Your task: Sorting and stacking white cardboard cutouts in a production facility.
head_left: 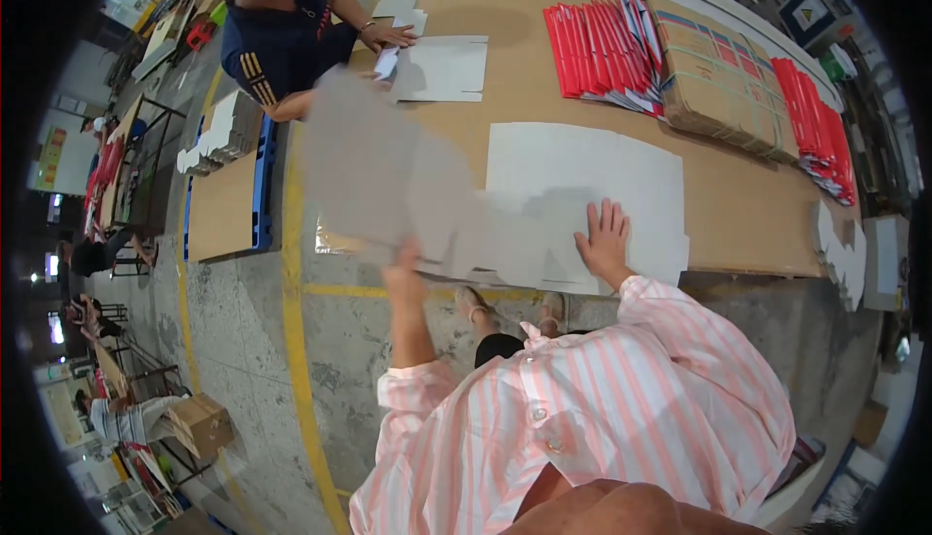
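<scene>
My left hand (404,273) grips the near edge of a pale grey cardboard sheet (388,166), smeared by motion. The sheet is raised and tilted past the table's left edge, and its outline is too blurred to read well. Flat on the table lies a white die-cut cardboard sheet (582,166). On its near right part rests my right hand (607,242), palm down with the fingers spread. The raised sheet covers the left part of the flat one.
Across the brown-topped table (524,40), a co-worker (282,40) handles another white sheet (442,69). Red folded packets (602,50) and a strapped cardboard bundle (723,74) lie at the right. A blue pallet (262,185) stands on the floor at left.
</scene>
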### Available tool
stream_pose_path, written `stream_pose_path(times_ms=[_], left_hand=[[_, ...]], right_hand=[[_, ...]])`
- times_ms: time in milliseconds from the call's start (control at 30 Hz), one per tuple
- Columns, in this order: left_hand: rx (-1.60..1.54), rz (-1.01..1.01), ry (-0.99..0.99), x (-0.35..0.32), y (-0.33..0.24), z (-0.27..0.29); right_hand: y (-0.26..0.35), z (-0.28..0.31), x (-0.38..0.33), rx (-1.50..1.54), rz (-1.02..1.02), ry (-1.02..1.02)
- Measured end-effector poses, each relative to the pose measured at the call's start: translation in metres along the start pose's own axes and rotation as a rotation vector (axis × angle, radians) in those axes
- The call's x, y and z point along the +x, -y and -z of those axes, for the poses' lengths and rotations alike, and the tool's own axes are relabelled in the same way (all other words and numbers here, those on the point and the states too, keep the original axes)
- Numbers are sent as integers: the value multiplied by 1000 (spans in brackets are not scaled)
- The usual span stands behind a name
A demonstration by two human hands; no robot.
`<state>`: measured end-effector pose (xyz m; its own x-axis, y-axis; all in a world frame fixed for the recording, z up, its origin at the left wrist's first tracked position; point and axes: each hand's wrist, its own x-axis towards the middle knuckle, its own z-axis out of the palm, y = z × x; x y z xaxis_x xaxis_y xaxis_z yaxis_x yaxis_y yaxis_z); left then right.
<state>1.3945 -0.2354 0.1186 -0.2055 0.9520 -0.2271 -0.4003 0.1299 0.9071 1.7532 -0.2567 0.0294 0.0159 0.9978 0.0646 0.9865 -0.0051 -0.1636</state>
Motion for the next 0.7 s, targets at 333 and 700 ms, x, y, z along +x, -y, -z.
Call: stream_pose_path(times_ms=[333,700], left_hand=[[-331,143,-407,69,55,140],[1223,-792,109,-37,-54,-104]], right_hand=[[7,-7,5,-13,-12,45],[-37,-3,-11,-16,-30,53]])
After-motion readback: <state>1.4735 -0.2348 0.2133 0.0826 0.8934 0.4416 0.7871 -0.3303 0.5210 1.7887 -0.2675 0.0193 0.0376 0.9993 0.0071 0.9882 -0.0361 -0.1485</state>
